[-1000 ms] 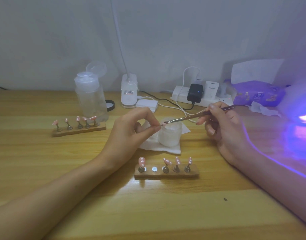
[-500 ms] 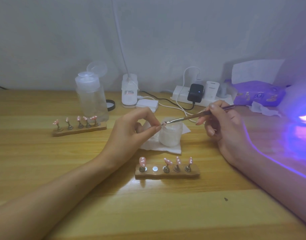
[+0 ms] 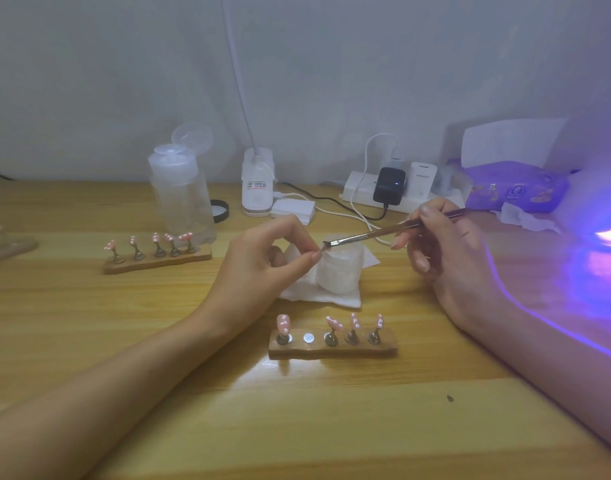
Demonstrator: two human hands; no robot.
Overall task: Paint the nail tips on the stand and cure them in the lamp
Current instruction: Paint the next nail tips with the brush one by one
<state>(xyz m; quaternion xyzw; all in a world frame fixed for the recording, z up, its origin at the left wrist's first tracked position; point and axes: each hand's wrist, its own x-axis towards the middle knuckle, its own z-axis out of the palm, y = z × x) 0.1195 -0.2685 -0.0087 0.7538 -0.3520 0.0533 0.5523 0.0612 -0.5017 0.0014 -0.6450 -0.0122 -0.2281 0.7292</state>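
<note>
My left hand (image 3: 266,261) pinches a small nail tip on its holder between thumb and forefinger, above a frosted white jar (image 3: 338,271). My right hand (image 3: 446,251) grips a thin brush (image 3: 376,235) whose bristles touch that tip. In front of the hands a wooden stand (image 3: 333,348) carries several pink nail tips with white dots, and one magnet spot (image 3: 309,338) on it is bare. A second wooden stand (image 3: 156,259) with several pink tips sits at the left. The curing lamp (image 3: 605,233) glows purple at the right edge.
The jar stands on a white wipe (image 3: 317,292). Behind are a clear pump bottle (image 3: 181,192), a white lamp base (image 3: 257,183), a power strip (image 3: 387,192) with plugs and cables, and a purple tissue pack (image 3: 515,187). A glass dish (image 3: 6,242) lies far left.
The brush tip has shifted slightly against the tip held in my left hand. Both hands stay in nearly the same place.
</note>
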